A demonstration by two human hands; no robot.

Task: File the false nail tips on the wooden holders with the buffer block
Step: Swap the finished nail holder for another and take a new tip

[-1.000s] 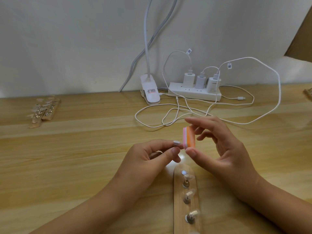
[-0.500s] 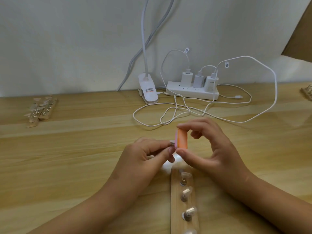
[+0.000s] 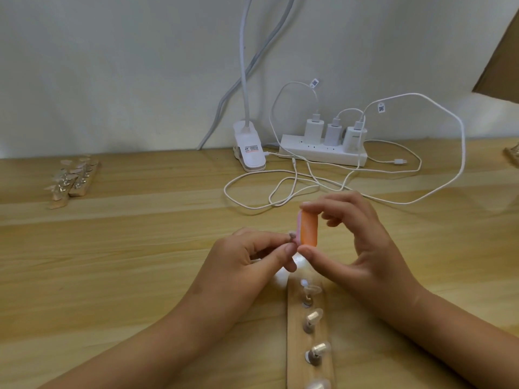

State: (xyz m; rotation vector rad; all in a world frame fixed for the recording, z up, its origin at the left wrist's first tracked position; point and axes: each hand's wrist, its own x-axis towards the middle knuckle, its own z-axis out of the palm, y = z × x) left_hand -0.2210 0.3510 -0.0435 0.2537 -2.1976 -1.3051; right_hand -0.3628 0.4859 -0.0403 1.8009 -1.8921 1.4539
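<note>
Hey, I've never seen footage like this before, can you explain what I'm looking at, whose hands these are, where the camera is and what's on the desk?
This is one picture from a camera worn on a person's head, looking down at their own two bare hands; there is no machine. The right hand pinches an orange and pink buffer block between thumb and forefinger. The left hand holds a small false nail tip on its stand up against the block's side. On the wooden desk below the hands lies a wooden holder carrying more nail tips. More holders lie far left. At the back are a white power strip with chargers, loose white cables and a clip lamp.
</note>
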